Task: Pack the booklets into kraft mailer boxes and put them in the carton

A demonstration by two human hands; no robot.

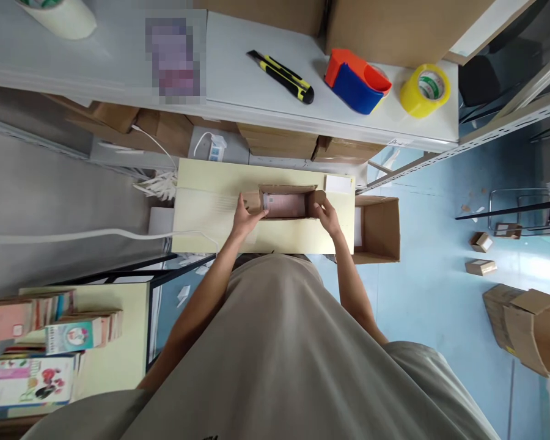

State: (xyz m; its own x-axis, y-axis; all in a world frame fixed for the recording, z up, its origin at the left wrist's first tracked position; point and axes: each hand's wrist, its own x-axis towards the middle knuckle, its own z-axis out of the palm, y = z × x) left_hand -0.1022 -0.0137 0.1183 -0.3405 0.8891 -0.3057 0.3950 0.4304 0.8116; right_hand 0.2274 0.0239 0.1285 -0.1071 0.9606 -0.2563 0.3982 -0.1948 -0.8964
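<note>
A small open cardboard box [310, 206] sits on the pale yellow table, its end flaps folded outward. Inside it lies a flat pinkish item [288, 203] with a small printed mark at its left; I cannot tell its kind. My left hand [246, 219] grips the box's left end, thumb at the near corner and fingers by the left flap [251, 201]. At the opposite end, my right hand [327, 217] has its fingers closed on the right flap [319, 197]. A white card [339, 183] rests at the table's far right corner.
On the shelf above lie a box cutter [284, 76], a red-and-blue tape dispenser [357, 82] and yellow tape [425, 90]. A large open carton [382, 229] stands right of the table [211, 208]. Books [32, 379] are stacked at lower left. A white cable [96, 235] crosses the left side.
</note>
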